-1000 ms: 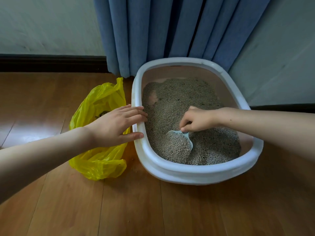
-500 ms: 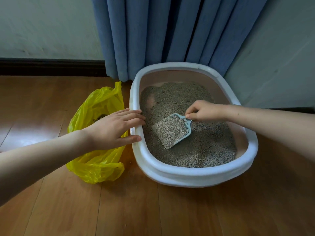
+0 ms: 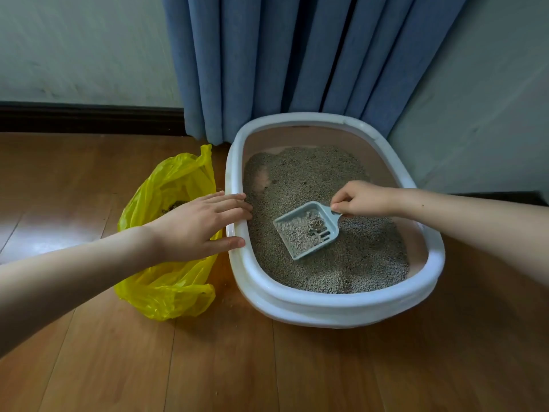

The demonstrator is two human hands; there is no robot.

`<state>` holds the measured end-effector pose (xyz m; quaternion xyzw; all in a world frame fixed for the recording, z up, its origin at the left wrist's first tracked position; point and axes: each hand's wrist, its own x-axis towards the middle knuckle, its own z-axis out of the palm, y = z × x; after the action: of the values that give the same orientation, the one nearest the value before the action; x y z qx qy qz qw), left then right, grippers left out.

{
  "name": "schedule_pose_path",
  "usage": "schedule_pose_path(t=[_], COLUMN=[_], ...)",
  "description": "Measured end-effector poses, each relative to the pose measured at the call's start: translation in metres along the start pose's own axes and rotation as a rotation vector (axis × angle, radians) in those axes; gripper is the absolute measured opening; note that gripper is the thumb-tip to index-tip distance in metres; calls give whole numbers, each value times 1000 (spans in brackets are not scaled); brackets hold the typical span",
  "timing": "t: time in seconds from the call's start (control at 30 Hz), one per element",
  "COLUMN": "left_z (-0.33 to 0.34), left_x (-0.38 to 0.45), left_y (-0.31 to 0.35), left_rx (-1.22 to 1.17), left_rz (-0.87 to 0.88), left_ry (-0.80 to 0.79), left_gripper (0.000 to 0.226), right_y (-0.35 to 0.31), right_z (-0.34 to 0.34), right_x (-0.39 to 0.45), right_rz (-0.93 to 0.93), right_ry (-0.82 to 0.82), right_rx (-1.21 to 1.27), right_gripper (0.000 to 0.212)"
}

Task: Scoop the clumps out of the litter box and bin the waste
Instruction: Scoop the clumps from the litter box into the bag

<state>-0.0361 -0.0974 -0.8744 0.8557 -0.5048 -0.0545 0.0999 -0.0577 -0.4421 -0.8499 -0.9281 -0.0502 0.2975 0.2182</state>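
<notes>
Floor: wood boards. Curtain: blue, hangs behind the box. Box: white oval rim, on the floor, grey litter inside. Bag: yellow, mouth open, on the floor against the box's left side, dark bits within. Left hand: fingers straight, resting flat on the box's left rim, above the bag. Right hand: over the litter, pinching the scoop's handle. Scoop: pale blue, slotted, held over the litter at box centre, partly filled with granules and clumps.
</notes>
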Motion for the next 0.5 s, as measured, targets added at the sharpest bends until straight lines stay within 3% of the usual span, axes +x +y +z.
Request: schedule_pose_path(t=[0.5], left_z=[-1], left_x=[0], left_y=[1], left_rx=[-11], left_rz=[-12], left_ry=[-17], left_gripper=[69], right_y=[-11], right_z=[1], right_x=[0], right_rz=[38], right_ry=[34], right_rx=[-20], right_gripper=[36])
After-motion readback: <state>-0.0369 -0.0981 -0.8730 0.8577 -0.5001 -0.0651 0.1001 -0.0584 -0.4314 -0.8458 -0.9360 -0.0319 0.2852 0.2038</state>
